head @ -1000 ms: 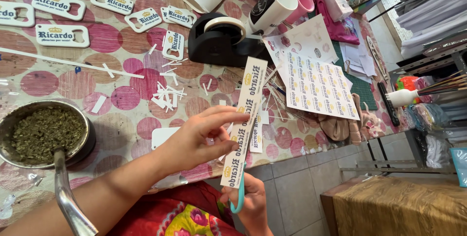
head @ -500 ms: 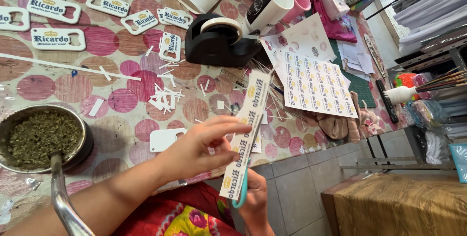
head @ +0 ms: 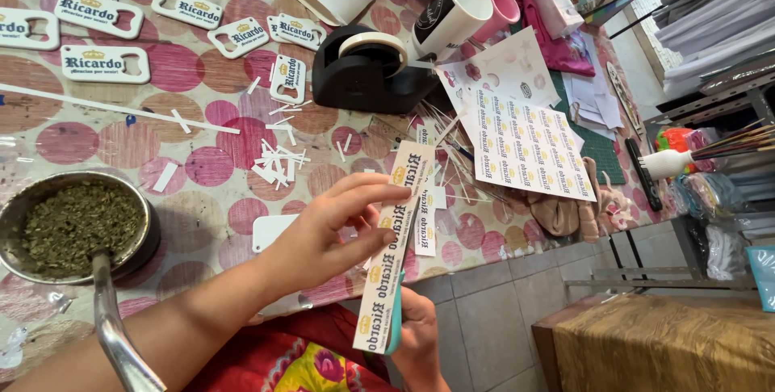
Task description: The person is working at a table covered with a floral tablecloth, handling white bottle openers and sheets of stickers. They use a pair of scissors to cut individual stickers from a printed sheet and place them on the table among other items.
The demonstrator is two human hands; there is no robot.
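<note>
1. Far left of the frame: a round metal cup point(head: 77, 226) filled with green dried herb stands on the bench point(head: 210, 222), which is covered in a pink-dotted cloth. A metal straw point(head: 113, 319) runs from the cup toward the lower edge.
2. Upper left: several white bottle-opener plaques point(head: 105, 63) with dark printed lettering lie flat on the bench, well apart from the hands.
3. Left of centre: short white paper offcuts point(head: 274, 167) are scattered on the cloth, with one long thin strip lying above them.
4. Centre: the left hand point(head: 323, 238) pinches a long printed label strip point(head: 391, 247) between thumb and fingers, at about mid-length. The strip is held off the bench, tilted, running from centre frame down to the lower centre.
5. Lower centre: the right hand point(head: 420, 335) is closed around teal-handled scissors point(head: 395, 329) just behind the strip's lower end. The blades are hidden.
6. Upper centre: a black tape dispenser point(head: 363, 77) stands on the bench.
7. Right of centre: a printed label sheet point(head: 529, 146) lies flat beside the dispenser.
</note>
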